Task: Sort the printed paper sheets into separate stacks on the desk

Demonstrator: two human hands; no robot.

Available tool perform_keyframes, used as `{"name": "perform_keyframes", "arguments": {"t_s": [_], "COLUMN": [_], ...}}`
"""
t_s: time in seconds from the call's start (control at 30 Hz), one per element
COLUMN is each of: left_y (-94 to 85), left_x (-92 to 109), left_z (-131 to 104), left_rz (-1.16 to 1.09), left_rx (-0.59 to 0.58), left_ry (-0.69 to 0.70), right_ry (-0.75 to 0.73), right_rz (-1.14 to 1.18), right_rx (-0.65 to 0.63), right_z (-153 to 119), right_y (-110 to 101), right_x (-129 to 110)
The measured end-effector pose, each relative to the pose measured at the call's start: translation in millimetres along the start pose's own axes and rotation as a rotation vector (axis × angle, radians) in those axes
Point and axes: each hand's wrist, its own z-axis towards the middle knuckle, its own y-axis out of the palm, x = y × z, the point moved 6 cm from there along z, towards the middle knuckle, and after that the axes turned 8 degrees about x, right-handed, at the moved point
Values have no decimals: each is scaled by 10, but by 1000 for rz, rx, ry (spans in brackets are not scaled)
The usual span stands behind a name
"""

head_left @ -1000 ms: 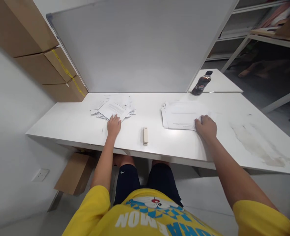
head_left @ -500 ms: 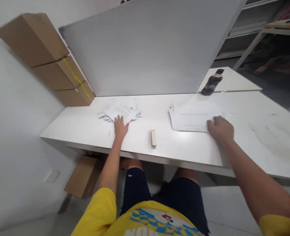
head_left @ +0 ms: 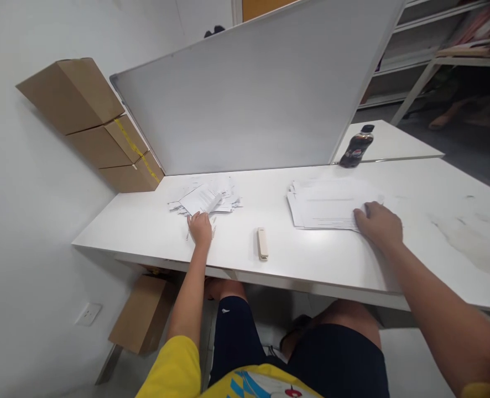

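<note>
A loose, fanned-out pile of printed papers [head_left: 228, 202] lies on the left part of the white table. My left hand [head_left: 200, 228] is closed at its near edge, gripping the top sheet of paper [head_left: 199, 198], whose right side is bent up. To the right is a neater stack of papers [head_left: 326, 207]. My right hand [head_left: 380, 225] is closed on its near right corner, thumb along the edge; some fingertips are hidden. Between the two piles, nearer to me, a cream stapler [head_left: 262, 244] rests on the table, touched by neither hand.
A whiteboard [head_left: 245, 99] stands along the table's [head_left: 236, 251] back edge. Cardboard boxes [head_left: 89, 105] are piled at the back left, another box [head_left: 139, 315] below the table. A dark cola bottle [head_left: 356, 148] stands at the back right. Shelves [head_left: 415, 47] are beyond.
My left hand has gone from lying spread on the pile to closing on the top sheet, drawn slightly nearer, bending the paper. My right hand stays at its stack. The view has tilted slightly.
</note>
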Motion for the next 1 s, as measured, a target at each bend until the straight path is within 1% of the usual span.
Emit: {"name": "perform_keyframes", "arguments": {"t_s": [0.1, 0.33, 0.4, 0.47, 0.53, 0.6, 0.67, 0.73, 0.8, 0.9, 1.0], "left_y": [-53, -101, -146, -168, -163, -223, -382, -565, -741, -918, -981], "left_x": [-1, -58, -82, -105, -69, 30, 133, 219, 298, 361, 393], "left_z": [29, 136, 130, 28, -197, -507, -853, -1198, -1483, -1796, -2017], "left_rz": [-38, -134, -211, -422, -655, -789, -900, -1139, -1307, -1348, -1313], "left_rx": [62, 137, 196, 243, 235, 192, 161, 136, 73, -7, -9], "left_ry": [-20, -113, -214, -421, -643, -780, -849, -949, -1047, -1250, -1432], "right_ry": [11, 33, 45, 66, 102, 133, 136, 111, 76, 27, 1], "right_rz": [2, 59, 82, 122, 176, 221, 238, 231, 219, 220, 287], "right_rx": [-2, 45, 46, 57, 96, 144, 184, 217, 253, 280, 240], "right_z": [13, 88, 101, 107, 106, 96, 72, 28, -44, -196, -427], "right_y": [8, 57, 49, 20, -28, -79, -128, -184, -262, -407, -534], "right_x": [4, 33, 47, 69, 98, 118, 105, 59, -4, -96, -178]}}
